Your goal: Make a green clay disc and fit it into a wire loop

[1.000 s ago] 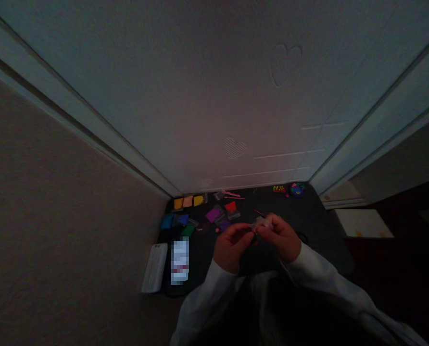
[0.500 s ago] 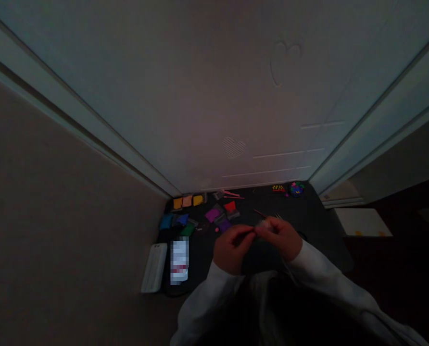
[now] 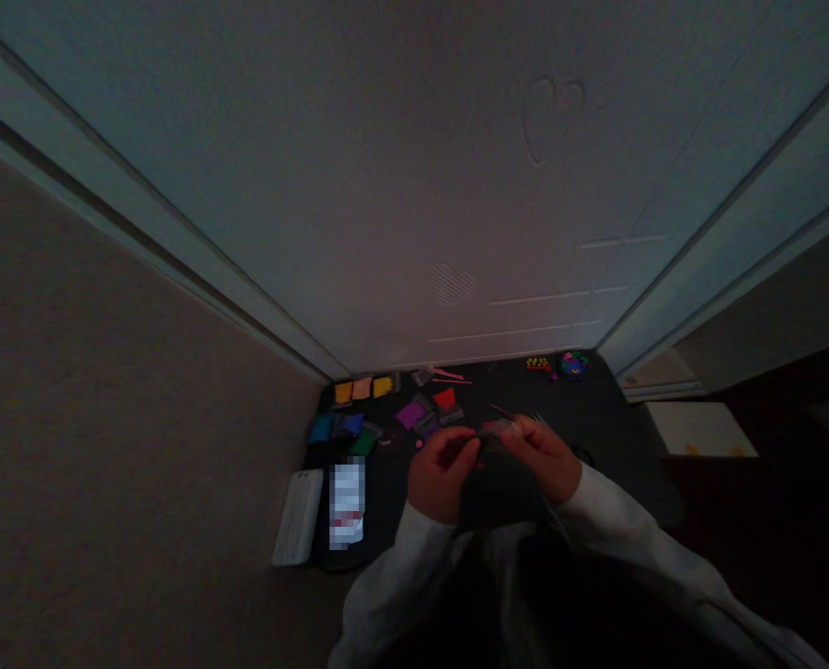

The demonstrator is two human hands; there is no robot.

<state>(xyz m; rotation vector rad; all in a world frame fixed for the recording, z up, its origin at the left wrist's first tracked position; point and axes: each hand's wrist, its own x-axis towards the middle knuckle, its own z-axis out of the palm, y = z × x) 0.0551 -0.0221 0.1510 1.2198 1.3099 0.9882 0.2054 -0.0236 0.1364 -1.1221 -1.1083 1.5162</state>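
Observation:
Between my hands stretches a small clear plastic bag [image 3: 493,433], dim and partly covered by the fingers. My left hand [image 3: 440,476] is closed, pinching the bag's left end between thumb and fingers. At the other end my right hand [image 3: 548,462] grips it in the same way. What the bag contains is too dark to make out. A small reddish bit shows just below the left fingertips. Left of my left hand lie a pink ball [image 3: 419,444] and a purple packet [image 3: 411,414]; a red packet [image 3: 445,400] is a little farther back.
On the dark table [image 3: 387,502] are yellow and peach packets [image 3: 362,388], blue packets [image 3: 322,428] and a green packet [image 3: 365,441]. Thin pink tools [image 3: 449,377] lie by the wall. A colourful round piece [image 3: 573,365] sits back right. A lit phone [image 3: 347,502] and white case [image 3: 298,518] are front left.
My hands have drawn slightly apart, the left moving a little to the left. More of the bag now shows between them, and a reddish bit appears below the left fingers.

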